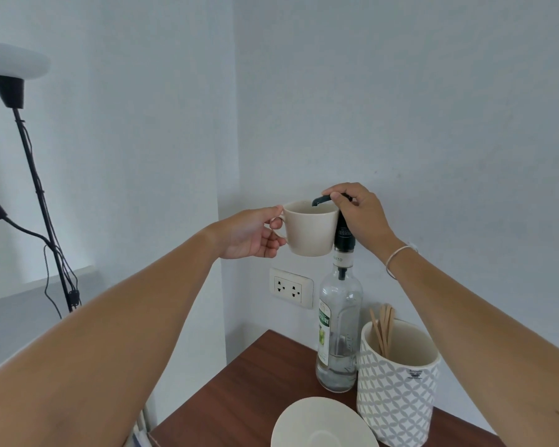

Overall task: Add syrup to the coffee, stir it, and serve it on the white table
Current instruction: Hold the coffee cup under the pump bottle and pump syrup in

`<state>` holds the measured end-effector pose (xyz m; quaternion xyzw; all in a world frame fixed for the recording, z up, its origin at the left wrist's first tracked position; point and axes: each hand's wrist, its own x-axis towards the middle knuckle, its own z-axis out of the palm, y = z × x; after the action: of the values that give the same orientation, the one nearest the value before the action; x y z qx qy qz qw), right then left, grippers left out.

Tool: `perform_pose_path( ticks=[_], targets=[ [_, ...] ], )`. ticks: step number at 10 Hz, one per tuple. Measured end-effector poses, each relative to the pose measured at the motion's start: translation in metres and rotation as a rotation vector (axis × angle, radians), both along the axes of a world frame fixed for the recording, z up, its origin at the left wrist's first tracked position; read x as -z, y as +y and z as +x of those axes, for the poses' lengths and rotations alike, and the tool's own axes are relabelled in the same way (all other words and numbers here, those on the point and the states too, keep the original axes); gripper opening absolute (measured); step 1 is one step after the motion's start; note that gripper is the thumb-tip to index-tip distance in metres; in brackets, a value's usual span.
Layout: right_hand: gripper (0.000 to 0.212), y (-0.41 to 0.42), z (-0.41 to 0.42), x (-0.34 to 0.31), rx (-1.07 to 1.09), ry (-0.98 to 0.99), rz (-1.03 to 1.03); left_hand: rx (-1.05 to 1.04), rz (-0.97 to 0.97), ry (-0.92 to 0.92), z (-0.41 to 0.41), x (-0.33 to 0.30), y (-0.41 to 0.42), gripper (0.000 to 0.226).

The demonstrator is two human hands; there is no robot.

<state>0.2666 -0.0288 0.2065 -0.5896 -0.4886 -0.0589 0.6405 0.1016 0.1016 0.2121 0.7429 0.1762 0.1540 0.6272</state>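
Desk of dark brown wood fills the lower middle, carrying the things below. Floor lamp stands at the far left by the wall. Patterned ceramic holder at the desk's right holds wooden stir sticks. Just beside it stands the clear syrup bottle, upright, nearly empty. A white saucer lies at the near edge. Both hands are raised: the left hand grips the cream cup by its handle, held against the bottle's black pump, whose spout hangs over the cup's rim. The right hand curls over the pump head.
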Motion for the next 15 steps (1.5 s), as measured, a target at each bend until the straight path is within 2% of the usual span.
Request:
perform_pose_path(
  ticks=[3,7,12,15],
  targets=[
    [0.019,0.000,0.001,0.013,-0.021,0.027,0.004,0.004,-0.015,0.014,-0.002,0.011,0.002,0.046],
    [0.019,-0.001,0.002,-0.024,-0.016,-0.044,-0.021,-0.007,-0.013,-0.008,0.001,-0.001,0.000,0.045],
    [0.018,0.000,0.000,-0.005,-0.014,-0.016,0.004,0.000,-0.011,0.008,0.004,0.006,0.005,0.045],
    [0.025,0.000,-0.001,0.005,-0.028,-0.012,0.024,-0.006,-0.019,0.021,0.005,0.009,0.008,0.046]
  ],
)
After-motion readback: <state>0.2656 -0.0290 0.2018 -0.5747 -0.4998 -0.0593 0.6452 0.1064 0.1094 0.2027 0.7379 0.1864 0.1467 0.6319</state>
